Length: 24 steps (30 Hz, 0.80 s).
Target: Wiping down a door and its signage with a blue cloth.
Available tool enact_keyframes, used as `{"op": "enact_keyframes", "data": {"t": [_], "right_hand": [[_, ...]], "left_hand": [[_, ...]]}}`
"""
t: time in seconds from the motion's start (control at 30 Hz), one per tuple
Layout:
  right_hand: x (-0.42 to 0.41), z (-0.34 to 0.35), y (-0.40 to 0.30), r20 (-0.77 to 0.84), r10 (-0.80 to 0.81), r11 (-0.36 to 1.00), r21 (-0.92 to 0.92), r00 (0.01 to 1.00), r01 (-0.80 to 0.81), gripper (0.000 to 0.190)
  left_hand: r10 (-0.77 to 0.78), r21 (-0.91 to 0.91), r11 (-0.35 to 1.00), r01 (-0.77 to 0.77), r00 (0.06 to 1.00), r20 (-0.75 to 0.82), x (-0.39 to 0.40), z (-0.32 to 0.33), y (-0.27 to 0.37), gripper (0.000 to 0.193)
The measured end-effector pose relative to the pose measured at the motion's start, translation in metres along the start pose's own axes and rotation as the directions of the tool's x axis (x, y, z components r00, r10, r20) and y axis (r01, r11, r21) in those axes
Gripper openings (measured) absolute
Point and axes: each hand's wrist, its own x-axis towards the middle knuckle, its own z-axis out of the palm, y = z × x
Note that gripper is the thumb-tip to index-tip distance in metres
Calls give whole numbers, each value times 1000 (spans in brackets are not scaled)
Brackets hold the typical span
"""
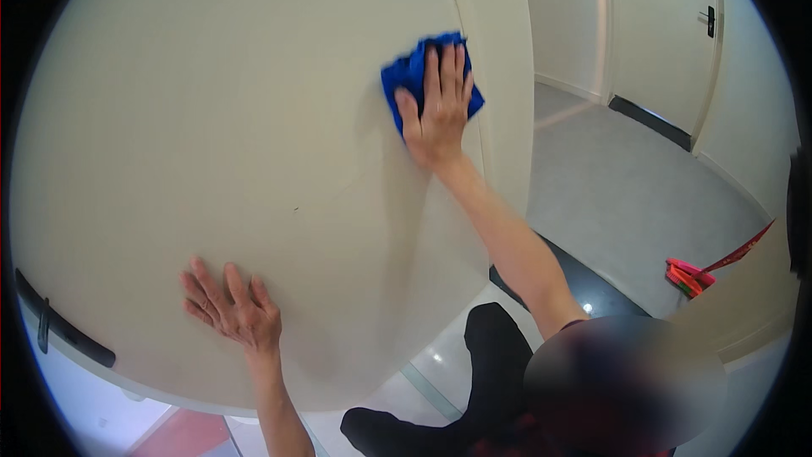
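Note:
A cream door panel [254, 108] fills most of the head view. My right hand [438, 114] lies flat over a folded blue cloth [409, 76], pressing it against the panel beside a vertical seam near the door's edge. The thumb and fingers are spread across the cloth, and its corners stick out around them. Lower down and to the left, my left hand [235, 308] rests on the bare panel with its fingers apart and nothing in it. A small dark mark [295, 209] shows on the panel between the two hands.
A black door handle [44, 324] sits at the far left edge. Beyond the doorway are grey floor [590, 171] and another closed door [663, 32]. A pink and orange object [690, 277] lies on that floor. My dark-clad legs [495, 368] stand below the panel.

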Motion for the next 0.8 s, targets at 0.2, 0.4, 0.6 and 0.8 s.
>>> {"op": "enact_keyframes", "data": {"t": [0.2, 0.4, 0.6, 0.8], "right_hand": [[176, 17, -13, -135, -9, 992, -129, 991, -8, 75], [125, 18, -2, -32, 66, 997, -39, 997, -68, 80], [-36, -1, 42, -6, 185, 983, 17, 983, -185, 79], [-196, -13, 28, 19, 226, 974, -5, 974, -226, 74]], "left_hand": [[33, -89, 995, -38, 998, -53, 8, 11, 11, 29], [7, -59, 998, -13, 995, -101, 7, 10, 0, 27], [-10, -101, 995, 1, 996, -86, 4, 6, 7, 22], [-33, -108, 994, 22, 994, -103, 8, 7, 5, 21]]}}
